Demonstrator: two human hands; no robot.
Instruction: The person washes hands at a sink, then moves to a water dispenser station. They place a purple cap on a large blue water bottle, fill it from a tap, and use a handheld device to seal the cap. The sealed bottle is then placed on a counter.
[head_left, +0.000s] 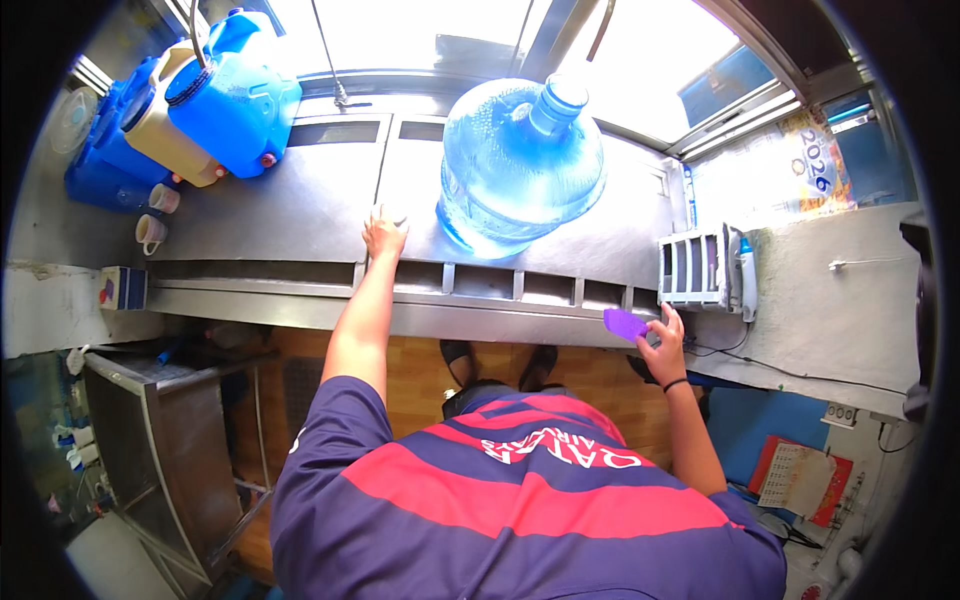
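Observation:
Between finger and thumb of my right hand is a thin, flat purple piece, whose exact kind I cannot tell. That hand hovers over the counter's front edge at the right. My left hand rests on the stainless steel counter with its fingers apart and nothing in it. To the right of it a large round blue translucent water bottle stands upright, its neck uncapped as far as I can see. Whether the bottle holds water is hard to tell in the glare.
Blue and cream jerrycans stand at the left back, with two mugs before them. A small box sits at the left end. On the right are a slatted grey container and a cable. A metal-framed stand is at lower left.

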